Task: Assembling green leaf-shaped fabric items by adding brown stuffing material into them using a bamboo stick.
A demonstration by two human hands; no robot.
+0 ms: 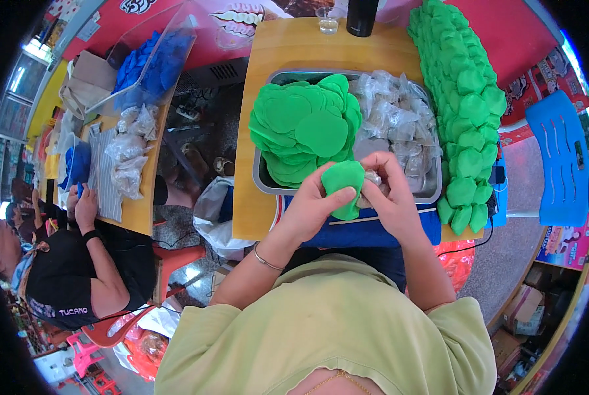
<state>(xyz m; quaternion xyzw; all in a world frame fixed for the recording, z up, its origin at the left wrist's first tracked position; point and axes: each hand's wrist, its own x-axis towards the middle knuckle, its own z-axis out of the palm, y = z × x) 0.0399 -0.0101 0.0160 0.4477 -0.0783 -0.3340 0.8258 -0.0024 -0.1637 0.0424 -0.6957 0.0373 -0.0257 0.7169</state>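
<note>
My left hand (307, 209) is closed on a thin green disc (344, 179), its thumb pressed over the lower part. Close beside it, my right hand (398, 205) pinches a small clear plastic packet (372, 178) against the disc's right edge; fingers hide much of the packet. Both hands are above the near rim of a metal tray (263, 185). A heap of flat green discs (317, 128) fills the tray's left side. On its right side lie several crumpled clear packets (400, 108) with pale brownish contents.
Rows of overlapping green bundles (471, 112) line the table's right edge. A dark tumbler (361, 16) and a clear cup (327, 21) stand at the back. Left, a co-worker (77, 270) sits at another table with blue pieces (148, 66). A blue chair (559, 158) is far right.
</note>
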